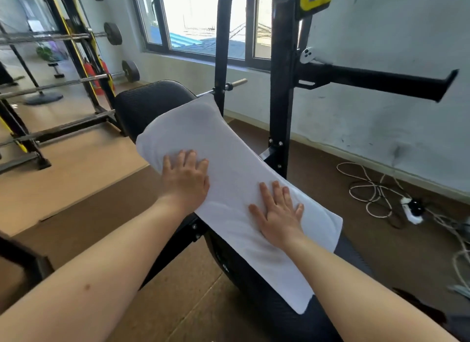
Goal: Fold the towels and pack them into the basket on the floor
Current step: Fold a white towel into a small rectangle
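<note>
A white towel (229, 158) lies spread lengthwise along a black padded weight bench (150, 102). My left hand (187, 177) presses flat on the towel's left edge with fingers straight. My right hand (278, 214) lies flat on the towel nearer to me, fingers spread. Neither hand grips the cloth. No basket is in view.
The bench's black upright frame (282, 87) rises just behind the towel, with a side peg (381, 83) sticking out to the right. A barbell rack (76, 61) stands at left. Tangled cables and a power strip (412, 210) lie on the brown floor at right.
</note>
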`<state>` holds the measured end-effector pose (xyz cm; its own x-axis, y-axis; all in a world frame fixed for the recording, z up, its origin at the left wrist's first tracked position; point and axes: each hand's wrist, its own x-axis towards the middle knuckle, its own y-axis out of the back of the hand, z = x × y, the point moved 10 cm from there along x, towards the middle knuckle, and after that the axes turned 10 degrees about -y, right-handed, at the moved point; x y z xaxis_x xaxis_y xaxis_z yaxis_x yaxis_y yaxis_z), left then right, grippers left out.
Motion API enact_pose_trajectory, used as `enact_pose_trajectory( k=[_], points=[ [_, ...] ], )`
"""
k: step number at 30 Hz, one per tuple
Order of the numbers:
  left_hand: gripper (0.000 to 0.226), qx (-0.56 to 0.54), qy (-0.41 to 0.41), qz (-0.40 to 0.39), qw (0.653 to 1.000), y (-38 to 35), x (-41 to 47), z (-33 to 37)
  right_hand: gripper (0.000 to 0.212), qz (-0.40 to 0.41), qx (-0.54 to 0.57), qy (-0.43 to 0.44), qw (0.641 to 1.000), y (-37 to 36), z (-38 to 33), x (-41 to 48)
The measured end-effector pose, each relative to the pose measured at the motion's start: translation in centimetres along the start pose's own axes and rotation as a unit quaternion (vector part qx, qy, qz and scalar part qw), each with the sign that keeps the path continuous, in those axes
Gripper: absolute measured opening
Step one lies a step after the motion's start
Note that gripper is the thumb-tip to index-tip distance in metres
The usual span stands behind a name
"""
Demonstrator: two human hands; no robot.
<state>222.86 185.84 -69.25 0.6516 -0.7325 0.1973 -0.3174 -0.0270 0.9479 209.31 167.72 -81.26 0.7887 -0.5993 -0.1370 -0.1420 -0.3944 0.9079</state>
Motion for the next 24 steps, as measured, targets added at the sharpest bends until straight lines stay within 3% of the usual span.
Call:
enact_pose_trajectory(
  k=[3, 7, 14, 18, 24],
  points=[
    [0.052, -0.037, -0.031, -0.016, 0.999, -1.3, -2.0, 4.7, 0.076, -0.018, 0.009, -0.043, 0.999, -0.5, 4.5, -1.7],
    [0.052, -0.041, -0.154, -0.066, 0.985, -2.9, -6.3, 14.1, 0.075, -0.040, 0.013, -0.106, 0.994, -1.0, 10.2, -4.3],
    [0.041, -0.046, -0.411, -0.068, 0.908, -4.1, -14.5, 27.4, 0.074, -0.069, 0.053, -0.181, 0.980, -1.0, 17.2, -6.2],
    [0.018, -0.005, -0.406, -0.072, 0.911, -4.9, -15.0, 28.8, 0.072, -0.091, 0.084, -0.207, 0.970, -1.0, 19.9, -6.7],
    [0.017, -0.003, -0.359, -0.021, 0.933, -5.0, -14.0, 29.3, 0.065, -0.115, 0.049, -0.178, 0.976, -1.1, 21.0, -6.3]
  ],
)
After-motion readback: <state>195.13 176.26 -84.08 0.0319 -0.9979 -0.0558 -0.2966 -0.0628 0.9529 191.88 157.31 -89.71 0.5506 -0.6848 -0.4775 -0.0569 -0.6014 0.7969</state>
